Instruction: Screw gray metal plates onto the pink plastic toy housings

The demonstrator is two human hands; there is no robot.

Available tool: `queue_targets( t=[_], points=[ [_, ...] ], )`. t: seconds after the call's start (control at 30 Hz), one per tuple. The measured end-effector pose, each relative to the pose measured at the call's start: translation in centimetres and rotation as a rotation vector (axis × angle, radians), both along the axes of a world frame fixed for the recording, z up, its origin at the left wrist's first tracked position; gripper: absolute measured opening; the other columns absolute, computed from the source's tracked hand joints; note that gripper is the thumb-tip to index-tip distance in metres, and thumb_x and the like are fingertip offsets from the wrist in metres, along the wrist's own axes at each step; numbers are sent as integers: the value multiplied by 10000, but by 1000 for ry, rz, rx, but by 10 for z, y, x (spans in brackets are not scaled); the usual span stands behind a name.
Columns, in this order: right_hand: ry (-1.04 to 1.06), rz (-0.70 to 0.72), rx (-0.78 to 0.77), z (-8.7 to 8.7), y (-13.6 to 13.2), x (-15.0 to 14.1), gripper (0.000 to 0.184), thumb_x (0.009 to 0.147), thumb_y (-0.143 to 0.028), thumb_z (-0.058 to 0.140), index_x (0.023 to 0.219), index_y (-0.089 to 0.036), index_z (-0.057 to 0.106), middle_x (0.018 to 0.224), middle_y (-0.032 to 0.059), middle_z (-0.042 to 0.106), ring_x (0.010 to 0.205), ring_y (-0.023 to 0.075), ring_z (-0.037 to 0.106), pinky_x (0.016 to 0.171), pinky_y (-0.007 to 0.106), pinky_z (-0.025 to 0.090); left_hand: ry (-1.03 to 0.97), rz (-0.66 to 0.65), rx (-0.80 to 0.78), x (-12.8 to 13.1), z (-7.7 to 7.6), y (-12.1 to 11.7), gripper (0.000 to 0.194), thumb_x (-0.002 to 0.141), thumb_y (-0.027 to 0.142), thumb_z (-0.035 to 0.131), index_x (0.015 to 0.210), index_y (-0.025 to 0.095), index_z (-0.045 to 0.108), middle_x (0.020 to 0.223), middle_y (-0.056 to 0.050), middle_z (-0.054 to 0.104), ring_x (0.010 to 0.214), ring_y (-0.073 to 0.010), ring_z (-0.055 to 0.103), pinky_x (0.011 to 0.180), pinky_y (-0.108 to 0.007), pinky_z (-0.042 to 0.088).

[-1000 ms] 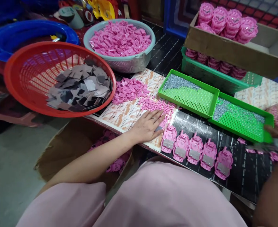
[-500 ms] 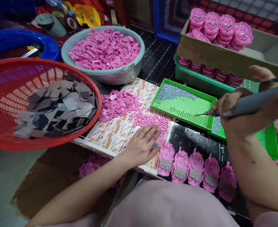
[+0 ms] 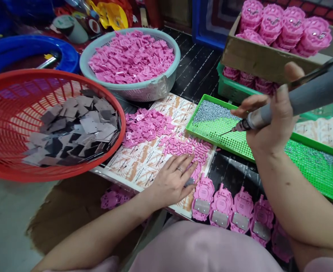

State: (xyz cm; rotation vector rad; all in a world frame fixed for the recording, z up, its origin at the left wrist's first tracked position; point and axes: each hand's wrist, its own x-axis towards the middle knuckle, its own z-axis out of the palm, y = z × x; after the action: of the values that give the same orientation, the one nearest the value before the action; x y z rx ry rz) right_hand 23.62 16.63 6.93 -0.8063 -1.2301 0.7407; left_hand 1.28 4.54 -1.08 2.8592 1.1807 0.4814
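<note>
My left hand (image 3: 174,180) lies on the printed sheet (image 3: 143,158) beside a heap of small pink pieces (image 3: 186,146), fingers stretched out, with a small grey piece under the fingertips. My right hand (image 3: 268,121) is wrapped round a grey electric screwdriver (image 3: 296,99). Its tip hangs over the left green tray (image 3: 208,134), which holds a pile of small screws (image 3: 211,109). A row of pink shells (image 3: 228,207) with metal plates lies along the table's front edge, just right of my left hand.
A red basket (image 3: 2,113) of grey squares stands at the left. Behind it are a blue tub (image 3: 70,56) and a grey-green basket (image 3: 143,88) of pink parts. A cardboard box (image 3: 257,60) of stacked pink pieces sits at the back right. A second green tray (image 3: 325,181) lies on the right.
My right hand has come in from the right with the screwdriver and moved its tip left, over the left green tray. My left hand has stayed where it was.
</note>
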Motion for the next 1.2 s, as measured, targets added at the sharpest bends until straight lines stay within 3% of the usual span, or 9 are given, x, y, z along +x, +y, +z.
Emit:
queue_targets(
  t=[0.07, 0.13, 0.53, 0.73, 1.2],
  points=[
    [96, -2, 67, -5, -1, -6, 418, 832, -447, 621, 1191, -297, 469, 485, -110, 526, 336, 121, 461, 353, 267, 391, -8, 0, -1, 0, 1, 0, 454, 927, 387, 493, 1261, 95, 590, 1364, -167, 555, 1246, -316, 496, 1038, -477, 399],
    [96, 8, 113, -9, -4, -14, 360, 832, -444, 648, 1146, -304, 540, 444, -114, 488, 305, 112, 422, 316, 260, 334, -18, -1, 1, 0, 1, 0, 456, 926, 394, 497, 1261, 99, 591, 1360, -164, 559, 1241, -315, 500, 1042, -478, 399],
    [61, 43, 81, -18, -9, -28, 333, 815, -429, 693, 1101, -300, 582, 439, -116, 464, 316, 97, 426, 319, 236, 348, -18, -13, -23, 0, 0, 0, 469, 916, 395, 515, 1260, 84, 583, 1370, -182, 540, 1257, -331, 485, 1058, -503, 392],
    [-7, 90, 119, -20, -10, -31, 153, 866, -358, 647, 967, -269, 575, 436, -119, 467, 311, 83, 414, 330, 224, 321, -40, -13, -1, 0, -1, 0, 474, 911, 393, 516, 1274, 92, 569, 1355, -176, 556, 1239, -318, 501, 1052, -495, 394],
    [-68, -20, 129, -23, -14, -35, 421, 794, -552, 664, 1119, -304, 564, 407, -122, 396, 272, 108, 375, 298, 264, 314, -14, 7, 60, 2, -10, -1, 495, 939, 472, 437, 1273, 130, 562, 1357, -149, 566, 1247, -293, 498, 1081, -497, 332]
  ],
)
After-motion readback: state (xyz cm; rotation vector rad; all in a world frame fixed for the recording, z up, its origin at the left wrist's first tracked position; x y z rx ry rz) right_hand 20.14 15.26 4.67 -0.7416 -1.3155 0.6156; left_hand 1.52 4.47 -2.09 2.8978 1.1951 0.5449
